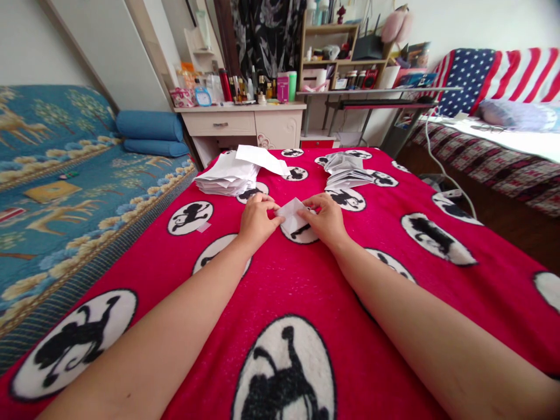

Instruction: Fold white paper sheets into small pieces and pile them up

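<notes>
Between my two hands is a small folded piece of white paper (292,217), its crease lines showing. My left hand (259,220) pinches its left corner between thumb and fingers. On the other side, my right hand (326,220) grips the right edge the same way. The paper is just above or on the red cloth (280,291); I cannot tell which. Beyond my left hand lies a thick stack of white paper (227,175), with a loose sheet (262,158) slanting off its top. Past my right hand sits a pile of folded papers (347,172).
A small paper scrap (203,227) lies on the cloth at the left. Behind the cloth stand a white dresser (227,123) with bottles and a desk with shelves (380,91). A blue-covered sofa (87,192) flanks the left; a bed (494,140) is at the right.
</notes>
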`<state>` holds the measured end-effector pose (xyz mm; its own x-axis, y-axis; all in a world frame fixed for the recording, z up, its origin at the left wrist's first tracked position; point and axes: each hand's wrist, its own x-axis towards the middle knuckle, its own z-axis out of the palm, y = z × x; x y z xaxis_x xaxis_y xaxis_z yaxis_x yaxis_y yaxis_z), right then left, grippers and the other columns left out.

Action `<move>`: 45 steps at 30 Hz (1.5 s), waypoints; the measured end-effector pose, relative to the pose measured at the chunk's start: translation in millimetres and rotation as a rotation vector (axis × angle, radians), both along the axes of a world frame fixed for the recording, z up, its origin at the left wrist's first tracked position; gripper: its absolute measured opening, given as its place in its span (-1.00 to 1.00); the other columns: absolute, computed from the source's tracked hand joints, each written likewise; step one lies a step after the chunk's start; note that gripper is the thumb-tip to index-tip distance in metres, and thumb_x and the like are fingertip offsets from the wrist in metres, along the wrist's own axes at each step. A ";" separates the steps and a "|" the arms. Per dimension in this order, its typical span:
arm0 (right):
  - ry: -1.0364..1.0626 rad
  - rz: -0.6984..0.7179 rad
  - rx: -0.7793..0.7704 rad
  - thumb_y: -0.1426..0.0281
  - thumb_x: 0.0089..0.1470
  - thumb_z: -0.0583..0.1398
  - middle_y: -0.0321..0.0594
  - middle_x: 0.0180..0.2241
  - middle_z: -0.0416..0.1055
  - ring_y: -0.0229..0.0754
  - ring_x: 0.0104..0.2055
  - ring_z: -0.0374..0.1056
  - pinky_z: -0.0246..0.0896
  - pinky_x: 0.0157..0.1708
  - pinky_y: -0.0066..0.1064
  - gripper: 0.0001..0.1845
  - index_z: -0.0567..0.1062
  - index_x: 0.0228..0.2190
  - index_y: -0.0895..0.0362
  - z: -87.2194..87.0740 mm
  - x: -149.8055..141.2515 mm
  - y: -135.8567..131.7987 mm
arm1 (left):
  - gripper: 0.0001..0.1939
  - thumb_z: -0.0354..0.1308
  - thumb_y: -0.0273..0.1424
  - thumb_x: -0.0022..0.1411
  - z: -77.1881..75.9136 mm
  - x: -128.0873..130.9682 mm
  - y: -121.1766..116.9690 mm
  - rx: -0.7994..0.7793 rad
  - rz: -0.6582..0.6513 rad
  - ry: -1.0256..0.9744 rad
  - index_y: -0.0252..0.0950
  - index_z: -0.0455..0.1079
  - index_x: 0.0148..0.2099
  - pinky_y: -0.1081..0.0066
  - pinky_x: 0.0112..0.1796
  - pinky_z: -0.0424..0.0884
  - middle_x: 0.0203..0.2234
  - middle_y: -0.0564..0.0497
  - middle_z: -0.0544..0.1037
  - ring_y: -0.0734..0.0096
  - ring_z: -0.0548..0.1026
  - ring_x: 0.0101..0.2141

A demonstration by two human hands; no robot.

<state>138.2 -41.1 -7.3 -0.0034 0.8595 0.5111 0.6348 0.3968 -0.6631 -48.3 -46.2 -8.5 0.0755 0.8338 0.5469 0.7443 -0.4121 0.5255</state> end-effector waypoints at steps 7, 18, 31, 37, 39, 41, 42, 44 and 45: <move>-0.095 0.000 -0.124 0.36 -0.06 0.26 -0.28 -0.44 0.49 -0.24 -0.42 0.31 0.14 -0.40 -0.42 -0.83 0.60 -0.35 0.07 0.0 -0.1 -1.5 | -0.79 0.26 -0.50 0.04 -3.5 -2.9 7.9 0.033 -0.166 0.029 -0.26 0.55 -0.21 0.33 -0.15 0.39 -0.30 -0.01 0.57 0.32 0.48 -0.25; -0.152 0.042 -0.226 0.42 -0.15 0.27 -0.31 -0.48 0.48 -0.27 -0.45 0.30 0.15 -0.41 -0.46 -0.81 0.62 -0.38 0.08 1.9 6.4 2.2 | -0.85 0.24 -0.42 -0.01 -11.3 -15.6 23.0 -0.275 -0.258 -0.163 -0.31 0.55 -0.32 0.47 -0.47 0.26 -0.51 0.04 0.56 0.48 0.39 -0.53; -0.177 0.119 -0.306 0.44 -0.13 0.17 -0.28 -0.40 0.55 -0.22 -0.36 0.39 0.18 -0.41 -0.47 -0.78 0.64 -0.45 0.08 10.2 6.7 -4.9 | -0.83 0.10 -0.53 -0.03 -4.1 -14.9 16.1 -0.217 -0.256 -0.074 -0.34 0.54 -0.49 0.47 -0.44 0.31 -0.53 -0.01 0.57 0.46 0.43 -0.53; -0.318 0.064 -0.226 0.25 -0.15 0.29 -0.24 -0.30 0.49 -0.21 -0.33 0.35 0.13 -0.41 -0.43 -0.77 0.58 -0.37 0.07 7.7 2.6 -7.2 | -0.70 0.30 -0.15 -0.03 -2.4 -11.6 10.5 -0.145 -0.206 0.093 -0.30 0.47 -0.46 0.46 -0.45 0.24 -0.50 0.01 0.53 0.46 0.38 -0.50; -0.357 0.025 -0.209 0.18 -0.18 0.33 -0.19 -0.22 0.48 -0.18 -0.30 0.36 0.14 -0.39 -0.41 -0.58 0.54 -0.24 0.10 7.0 1.8 -6.9 | -0.66 0.33 -0.10 -0.08 -2.3 -12.2 9.7 -0.145 -0.232 0.123 -0.29 0.47 -0.43 0.46 -0.44 0.23 -0.45 0.01 0.53 0.46 0.38 -0.47; -0.386 0.010 -0.230 0.14 -0.21 0.35 -0.15 -0.18 0.48 -0.15 -0.26 0.37 0.15 -0.37 -0.39 -0.42 0.49 -0.12 0.12 7.7 1.5 -6.3 | -0.66 0.34 -0.10 -0.07 -2.5 -12.8 9.6 -0.156 -0.250 0.121 -0.28 0.48 -0.41 0.47 -0.43 0.23 -0.44 0.01 0.52 0.46 0.39 -0.46; -0.395 0.008 -0.251 0.12 -0.21 0.36 -0.14 -0.17 0.48 -0.13 -0.25 0.38 0.16 -0.36 -0.38 -0.38 0.48 -0.09 0.12 8.6 1.6 -6.1 | -0.66 0.34 -0.11 -0.06 -2.8 -13.1 9.6 -0.160 -0.256 0.117 -0.28 0.48 -0.40 0.47 -0.42 0.24 -0.43 0.01 0.52 0.46 0.39 -0.45; -0.400 0.003 -0.292 0.10 -0.21 0.36 -0.15 -0.17 0.49 -0.11 -0.23 0.39 0.18 -0.35 -0.37 -0.36 0.47 -0.08 0.11 10.7 1.8 -5.9 | -0.68 0.35 -0.12 -0.06 -3.5 -13.2 9.7 -0.156 -0.256 0.104 -0.28 0.50 -0.38 0.47 -0.41 0.25 -0.42 0.00 0.51 0.46 0.39 -0.45; -0.397 -0.004 -0.310 0.09 -0.21 0.36 -0.16 -0.17 0.50 -0.10 -0.21 0.40 0.18 -0.34 -0.37 -0.36 0.48 -0.08 0.10 11.8 1.7 -5.9 | -0.68 0.35 -0.13 -0.06 -3.9 -13.1 9.6 -0.152 -0.253 0.098 -0.28 0.50 -0.38 0.47 -0.41 0.25 -0.41 0.00 0.51 0.46 0.38 -0.45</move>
